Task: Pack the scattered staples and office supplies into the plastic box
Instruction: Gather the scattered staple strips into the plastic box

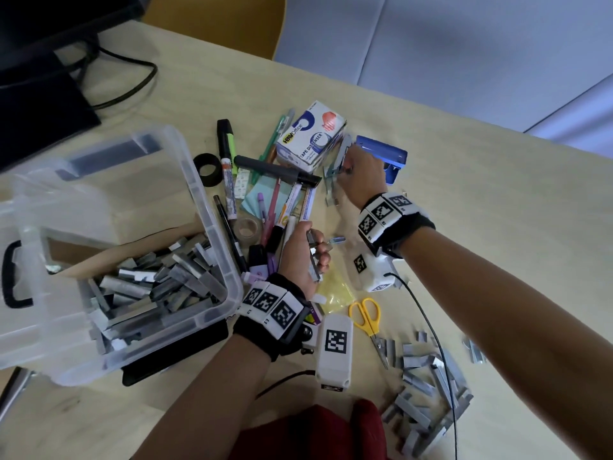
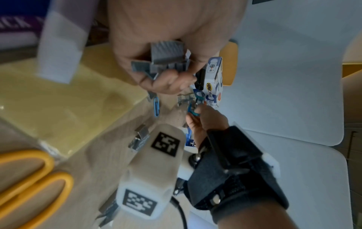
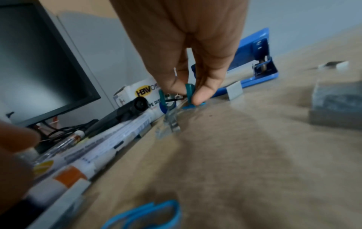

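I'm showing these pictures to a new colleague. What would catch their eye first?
Probably the clear plastic box at the left, heaped with grey staple strips. Next, the left hand gripping a bundle of staples at the centre, and the right hand pinching a small teal staple remover beside the tape dispenser carton.

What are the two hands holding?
Left hand grips staple strips in its curled fingers. Right hand pinches a teal staple remover by its handles.
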